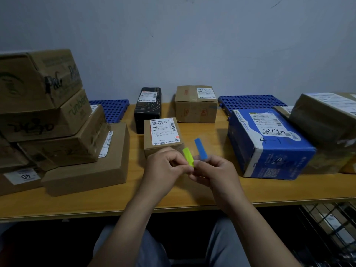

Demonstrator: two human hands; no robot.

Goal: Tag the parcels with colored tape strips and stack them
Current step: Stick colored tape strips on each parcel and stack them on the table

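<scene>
Centrally, in the head view, I bring both hands together above the front edge of the table (pixel 173 199), just in front of the small brown parcel (pixel 163 132). My left hand (pixel 163 164), fingers curled, pinches the lower end of the yellow-green strip (pixel 188 157). My right hand (pixel 213 170), likewise curled, holds the blue strip (pixel 200 148) upright by its base and meets the left hand at the yellow-green one. I judge that the strips stand apart so their sticky faces do not touch while I separate one for tagging. The small parcel lies label up and nearest to me, probably as the next to be tagged; a red dot shows on its label. A stack of brown boxes (pixel 48 112) rises at the left. A blue parcel (pixel 269 143), a black parcel (pixel 148 106) and a rear brown box (pixel 195 105) lie singly, not yet stacked.
</scene>
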